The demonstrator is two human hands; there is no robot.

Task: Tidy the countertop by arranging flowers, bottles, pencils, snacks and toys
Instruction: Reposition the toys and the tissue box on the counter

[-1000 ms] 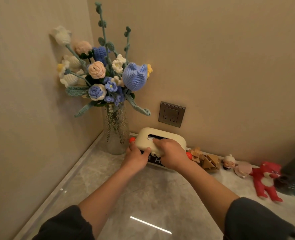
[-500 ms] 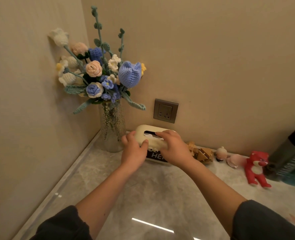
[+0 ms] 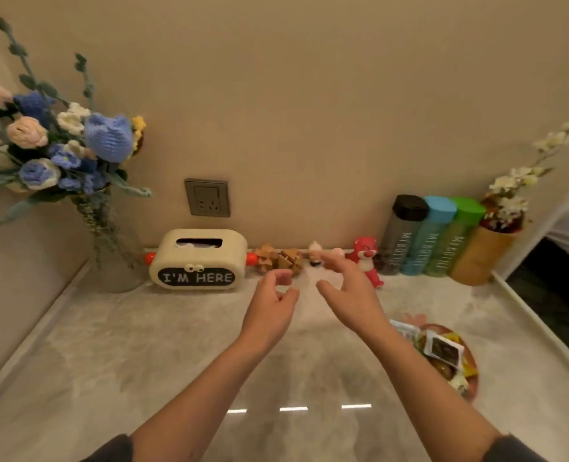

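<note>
1. A glass vase (image 3: 111,251) stands in the back left corner of the countertop (image 3: 136,361). It holds knitted flowers (image 3: 69,145) in blue, pink and white.
2. A cream tissue box (image 3: 198,260) sits just beside the vase, at the back edge. Its front says "I'M HERE".
3. Right of the box, along the back edge, come wooden puzzles (image 3: 280,259), a tiny doll (image 3: 314,254) and a red bear (image 3: 366,258).
4. Next stand three bottles side by side: black (image 3: 399,238), blue (image 3: 426,241) and green (image 3: 452,241).
5. A brown pot (image 3: 485,255) near the back right corner holds white flowers (image 3: 523,181).
6. A round plate (image 3: 440,327) lies near the right edge, with snacks (image 3: 441,350) piled on it.
7. The left hand (image 3: 269,315) hovers in front of the puzzles with its fingers loosely curled, holding nothing.
8. The right hand (image 3: 350,295) is spread wide and holds nothing. Its fingertips are near the doll and bear, but I cannot tell if they touch.
9. Shiny stone runs wide from that back row to the front edge. A thin raised strip lines the left and right edges.
</note>
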